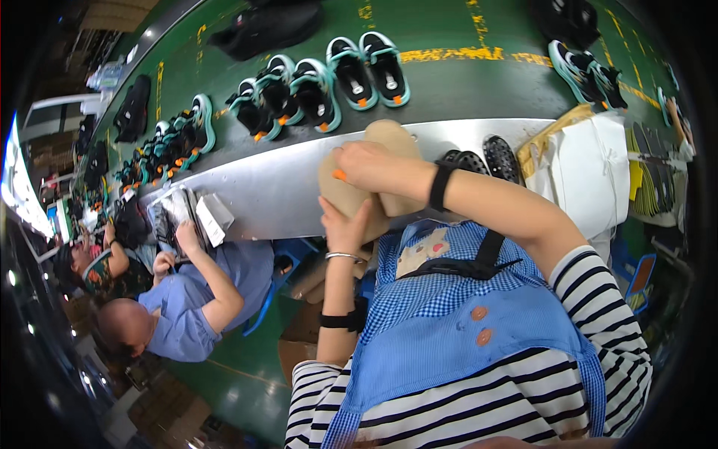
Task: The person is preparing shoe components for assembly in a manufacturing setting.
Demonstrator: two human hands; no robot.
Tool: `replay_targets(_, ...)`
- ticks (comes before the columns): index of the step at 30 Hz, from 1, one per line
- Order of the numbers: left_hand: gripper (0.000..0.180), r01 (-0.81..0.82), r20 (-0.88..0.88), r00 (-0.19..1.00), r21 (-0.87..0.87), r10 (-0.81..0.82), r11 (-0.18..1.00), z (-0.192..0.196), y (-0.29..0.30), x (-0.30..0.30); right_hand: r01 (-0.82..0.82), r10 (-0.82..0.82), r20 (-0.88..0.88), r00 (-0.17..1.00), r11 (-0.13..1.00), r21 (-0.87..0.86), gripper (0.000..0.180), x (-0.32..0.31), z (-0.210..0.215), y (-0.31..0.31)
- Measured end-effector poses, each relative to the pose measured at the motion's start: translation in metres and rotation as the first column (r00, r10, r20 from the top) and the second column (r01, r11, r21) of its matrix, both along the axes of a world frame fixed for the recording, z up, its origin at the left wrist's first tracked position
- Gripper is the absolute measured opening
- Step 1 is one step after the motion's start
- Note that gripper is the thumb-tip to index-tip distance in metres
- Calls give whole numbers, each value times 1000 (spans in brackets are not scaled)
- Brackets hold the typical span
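Two beige, sole-shaped pieces lie overlapping over the metal ledge in front of me; whether they are insoles or paper inserts I cannot make out. My left hand grips the near part of the left piece, its thumb and forefinger set apart on the surface. Across the upper part bends my right hand, fingers curled down against the beige pieces. A small orange bit shows at its fingertips, and what exactly they pinch is hidden. Black speckled shoes or clogs sit just right of my right wrist.
A green conveyor belt carries black and teal sneakers beyond the metal ledge. White paper sheets stand at the right. On the left, a seated co-worker in blue handles things beside a white packet.
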State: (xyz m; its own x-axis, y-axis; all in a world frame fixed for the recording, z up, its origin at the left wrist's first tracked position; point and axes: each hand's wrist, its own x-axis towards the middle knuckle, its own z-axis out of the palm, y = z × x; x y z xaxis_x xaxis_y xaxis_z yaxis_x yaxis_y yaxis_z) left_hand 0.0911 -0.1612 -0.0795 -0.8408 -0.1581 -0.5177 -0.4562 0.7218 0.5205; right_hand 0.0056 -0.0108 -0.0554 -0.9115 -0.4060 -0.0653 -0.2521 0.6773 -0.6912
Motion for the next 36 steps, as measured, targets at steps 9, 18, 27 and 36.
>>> replay_targets(9, 57, -144, -36, 980, 557, 197, 818, -24, -38, -17, -221, 199, 140, 970, 961, 167, 45, -7, -19, -22)
replay_targets(18, 47, -411, 407, 911, 891, 65, 192, -30, -34, -55, -186, 186, -89, 979, 983, 10, 44, 3, 0, -14)
replay_targets(27, 50, 326, -66, 945, 253, -320, 911, -40, -53, -96, -231, 302, 173, 938, 911, -342, 37, 4, 31, -3)
replay_targets(36, 44, -177, 174, 984, 940, 34, 293, 92, 20, -16, 215, -147, 172, 974, 832, -512, 32, 32, 90, 108)
